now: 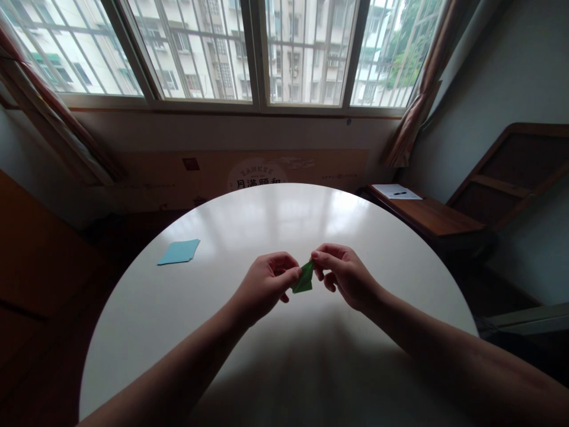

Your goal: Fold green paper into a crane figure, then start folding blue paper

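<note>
A small folded piece of green paper [304,279] is held just above the middle of a round white table [284,231]. My left hand [265,286] pinches its left side between thumb and fingers, the other fingers curled in. My right hand [344,274] pinches its upper right tip with thumb and forefinger. Both forearms reach in from the bottom of the view.
A light blue folded sheet of paper [179,251] lies on the table's left part. A wooden side desk [427,214] with a white sheet and a pen [399,193] stands at the right. A wide barred window [249,53] and curtains fill the far wall.
</note>
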{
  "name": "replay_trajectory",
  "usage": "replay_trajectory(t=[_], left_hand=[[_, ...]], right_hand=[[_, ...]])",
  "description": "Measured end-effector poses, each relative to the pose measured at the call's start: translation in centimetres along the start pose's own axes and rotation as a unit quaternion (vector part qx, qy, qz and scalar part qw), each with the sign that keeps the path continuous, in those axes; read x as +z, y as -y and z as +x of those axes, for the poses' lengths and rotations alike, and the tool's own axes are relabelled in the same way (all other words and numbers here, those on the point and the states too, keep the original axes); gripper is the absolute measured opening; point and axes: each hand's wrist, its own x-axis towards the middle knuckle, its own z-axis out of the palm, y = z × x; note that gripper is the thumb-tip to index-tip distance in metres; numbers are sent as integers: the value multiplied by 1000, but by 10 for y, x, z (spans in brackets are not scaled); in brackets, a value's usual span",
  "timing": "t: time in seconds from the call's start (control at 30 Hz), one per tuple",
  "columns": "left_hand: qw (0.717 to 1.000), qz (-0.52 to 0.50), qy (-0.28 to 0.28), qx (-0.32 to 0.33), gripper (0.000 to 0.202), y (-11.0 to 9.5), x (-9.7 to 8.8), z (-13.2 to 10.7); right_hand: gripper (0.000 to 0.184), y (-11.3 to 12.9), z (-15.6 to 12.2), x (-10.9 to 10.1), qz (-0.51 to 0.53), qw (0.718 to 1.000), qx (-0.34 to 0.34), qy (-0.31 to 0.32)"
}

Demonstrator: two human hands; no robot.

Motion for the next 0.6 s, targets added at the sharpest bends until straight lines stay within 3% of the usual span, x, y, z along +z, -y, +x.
replay_trajectory(t=[0.2, 0.33, 0.6], left_hand=[[998, -40, -40, -26, 23, -3, -2, 0], [994, -63, -70, -50, 27, -4, -2, 0], [998, -7, -54, -16, 28, 0, 0, 1]], right_hand=[[34, 0, 0, 2, 5, 1000, -4, 12], [28, -2, -1, 4, -34, 999, -11, 38], [19, -5, 0, 3, -48, 998, -6, 36]])
